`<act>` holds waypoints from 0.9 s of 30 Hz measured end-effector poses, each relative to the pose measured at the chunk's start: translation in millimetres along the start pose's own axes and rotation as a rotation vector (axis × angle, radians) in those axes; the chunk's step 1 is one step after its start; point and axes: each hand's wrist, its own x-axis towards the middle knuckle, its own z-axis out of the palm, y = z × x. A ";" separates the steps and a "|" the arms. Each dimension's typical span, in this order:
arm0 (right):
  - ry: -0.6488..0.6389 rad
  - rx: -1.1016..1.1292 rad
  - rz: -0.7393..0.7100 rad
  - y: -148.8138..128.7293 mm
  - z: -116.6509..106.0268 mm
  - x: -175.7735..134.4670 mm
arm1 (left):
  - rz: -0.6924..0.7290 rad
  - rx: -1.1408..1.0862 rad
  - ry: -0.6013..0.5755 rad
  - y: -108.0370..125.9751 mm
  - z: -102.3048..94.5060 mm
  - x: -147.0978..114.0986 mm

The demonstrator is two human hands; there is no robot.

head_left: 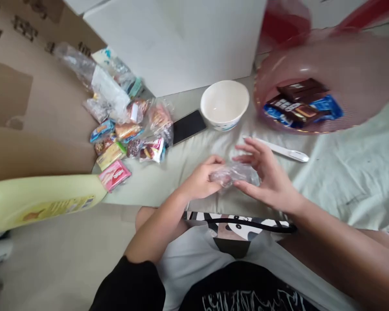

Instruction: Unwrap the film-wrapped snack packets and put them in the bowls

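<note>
My left hand pinches one end of a crinkled clear plastic packet just above the cloth's front edge. Something reddish shows through the packet near those fingers, too blurred to name. On the packet's other side is my right hand, its fingers spread and its thumb close to the plastic; I cannot tell whether they touch. Beyond the hands stands a white bowl, with a dark phone lying to its left. A white plastic utensil or knife rests behind my right hand.
Several wrapped snacks and crumpled wrappers are heaped at left by a cardboard box. A pink see-through basket at right holds dark and blue snack packs. A yellow-green bottle lies at the left edge.
</note>
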 end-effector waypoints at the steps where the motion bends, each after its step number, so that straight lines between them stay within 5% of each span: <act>1: -0.064 -0.038 0.005 0.1 0.8 -1.3 | -0.015 -0.003 -0.044 0.0 -2.9 -4.2; 4: 0.018 -0.311 -0.024 -2.5 5.5 -4.6 | -0.064 -0.133 -0.055 -2.6 -5.7 -9.2; 7: 0.193 -0.541 -0.138 -7.8 18.6 -5.4 | -0.107 -0.242 0.104 -10.1 -2.0 -3.0; 10: 0.032 -0.553 -0.227 -13.6 40.2 -2.0 | -0.155 -0.455 0.230 -13.3 -1.0 4.1; 15: -0.005 -0.671 -0.302 -28.4 54.9 20.3 | -0.234 -0.949 0.024 -2.6 -23.1 -0.7; 17: 0.063 -0.711 -0.299 -39.5 44.7 37.2 | -0.194 -0.951 -0.043 2.4 -32.2 -4.3; 21: 0.234 -0.935 -0.239 -44.3 14.5 90.5 | -0.130 -0.760 0.044 7.4 -33.0 -5.8; 24: 0.017 -0.960 -0.131 -19.4 -0.1 143.4 | -0.117 -0.635 0.021 8.0 -25.1 -5.5; 27: -0.182 -0.746 -0.102 -6.9 0.5 190.0 | -0.129 -0.509 -0.052 9.2 -21.0 -8.8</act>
